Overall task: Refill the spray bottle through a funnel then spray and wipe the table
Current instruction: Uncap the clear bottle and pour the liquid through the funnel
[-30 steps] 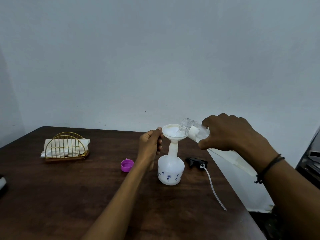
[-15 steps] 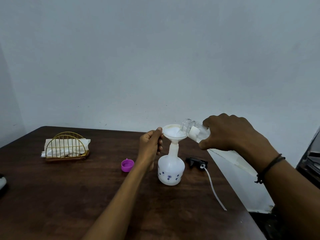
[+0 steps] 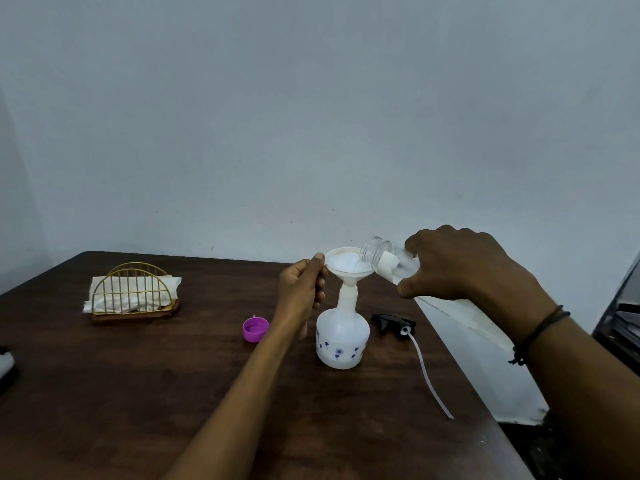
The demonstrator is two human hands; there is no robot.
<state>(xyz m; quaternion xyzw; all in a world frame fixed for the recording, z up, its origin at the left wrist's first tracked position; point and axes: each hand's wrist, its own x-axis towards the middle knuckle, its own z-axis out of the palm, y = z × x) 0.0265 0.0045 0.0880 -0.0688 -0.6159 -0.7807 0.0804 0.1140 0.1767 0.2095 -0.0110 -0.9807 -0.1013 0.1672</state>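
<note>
A white spray bottle (image 3: 342,341) with small blue flowers stands upright on the dark wooden table (image 3: 138,393), its top off. A white funnel (image 3: 348,266) sits in its neck. My left hand (image 3: 302,292) pinches the funnel's left rim. My right hand (image 3: 460,265) grips a clear plastic bottle (image 3: 384,254), tilted with its mouth over the funnel's right edge. The black spray head (image 3: 393,322) with its white tube lies on the table just right of the spray bottle.
A purple cap (image 3: 255,329) lies left of my left forearm. A gold wire holder (image 3: 133,296) with white napkins stands at the back left. The table's right edge runs close behind the spray head. A dark object (image 3: 5,368) sits at the far left edge.
</note>
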